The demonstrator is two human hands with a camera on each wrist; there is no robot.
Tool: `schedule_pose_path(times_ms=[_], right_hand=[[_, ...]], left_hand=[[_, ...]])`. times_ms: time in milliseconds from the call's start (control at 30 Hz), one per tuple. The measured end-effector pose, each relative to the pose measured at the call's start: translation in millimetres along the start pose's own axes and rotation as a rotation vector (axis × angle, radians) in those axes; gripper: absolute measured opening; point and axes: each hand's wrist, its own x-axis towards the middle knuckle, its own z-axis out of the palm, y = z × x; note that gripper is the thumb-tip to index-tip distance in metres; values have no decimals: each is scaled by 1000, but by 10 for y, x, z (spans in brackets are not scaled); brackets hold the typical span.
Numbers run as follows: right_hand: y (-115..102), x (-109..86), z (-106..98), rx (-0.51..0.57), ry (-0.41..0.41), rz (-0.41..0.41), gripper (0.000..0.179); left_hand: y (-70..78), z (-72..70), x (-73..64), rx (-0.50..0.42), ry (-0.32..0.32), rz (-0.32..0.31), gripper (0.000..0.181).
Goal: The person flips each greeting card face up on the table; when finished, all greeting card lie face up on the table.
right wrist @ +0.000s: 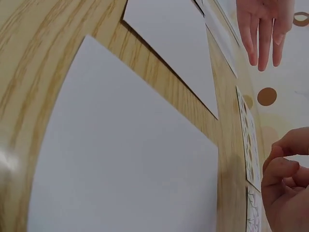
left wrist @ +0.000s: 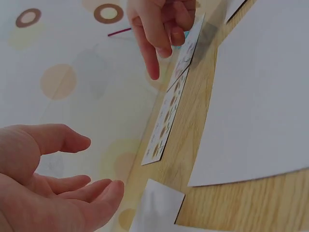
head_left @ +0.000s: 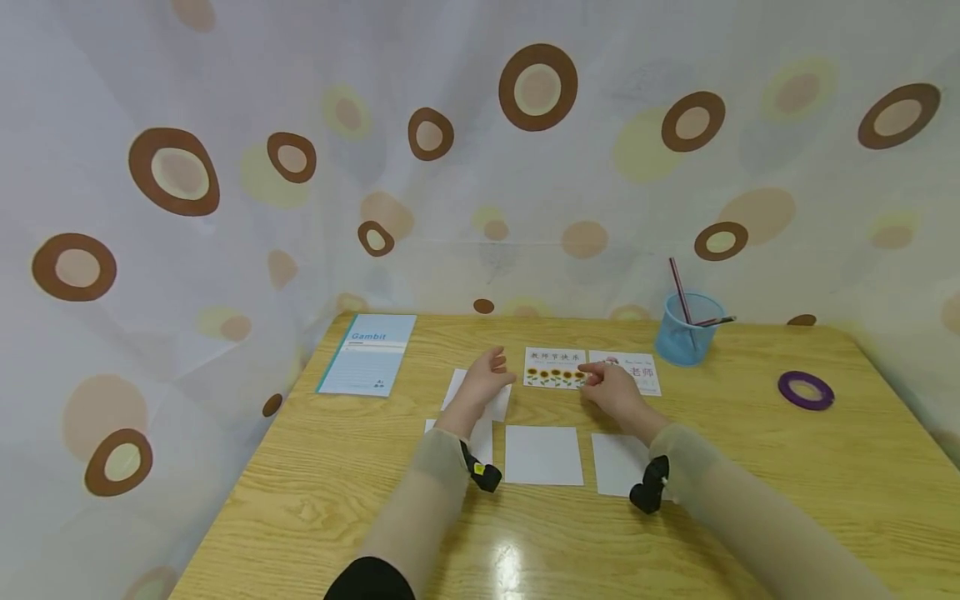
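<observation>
My left hand [head_left: 483, 385] hovers over a white card [head_left: 498, 408], holding nothing; its thumb and fingers are loosely bent and apart in the left wrist view. My right hand [head_left: 618, 398] is above the right end of a card with sunflowers and Chinese writing [head_left: 553, 358]. Its index finger points left, the other fingers are curled, and nothing is between them. Partly behind that hand lies another printed card [head_left: 643, 377]. Nearer me are three blank white cards: one [head_left: 482, 447] under my left wrist, one [head_left: 543, 456] in the middle, and one [head_left: 617, 467] under my right wrist.
A pale blue notebook [head_left: 367, 358] lies at the back left of the wooden table [head_left: 315, 517]. Toward the back right stands a blue pen cup [head_left: 678, 340] with pencils in it. Farther right is a purple ring-shaped roll [head_left: 786, 389]. A patterned curtain [head_left: 465, 192] hangs behind.
</observation>
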Motion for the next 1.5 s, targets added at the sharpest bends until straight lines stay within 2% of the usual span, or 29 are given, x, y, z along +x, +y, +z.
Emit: schedule_pose_path(times_ms=[133,300,500,733,867,1000,1133,1333,1500], right_hand=[[-53,7,25,10,-1,-41,54],[-100,12,61,88,-32,-69,65],[-181,-13,132,141,-74,-130,71],[-280,-3,301,123,-132,-225,74],[-323,18,406,51,-166,-306,76],[-381,37,491,-73,-187,-419,74],[-439,50,558,-214,-190,-480,70],[-483,99,640,-372,-174,-482,66],[-485,121,691,-505,-161,-428,74]], left_hand=[[-81,-120,21,-13,2,23,71],[-127,-277,-21,-43,10,37,76],[-148,-472,-114,-30,29,5,79],[-227,-703,-216,-30,42,-42,82],[-280,-790,-262,-39,49,-55,84],[-323,-857,-280,-24,73,-54,82],[-329,-892,-311,8,98,-46,82],[-326,-911,-335,63,122,-54,80],[-353,-922,-334,96,123,-69,76]])
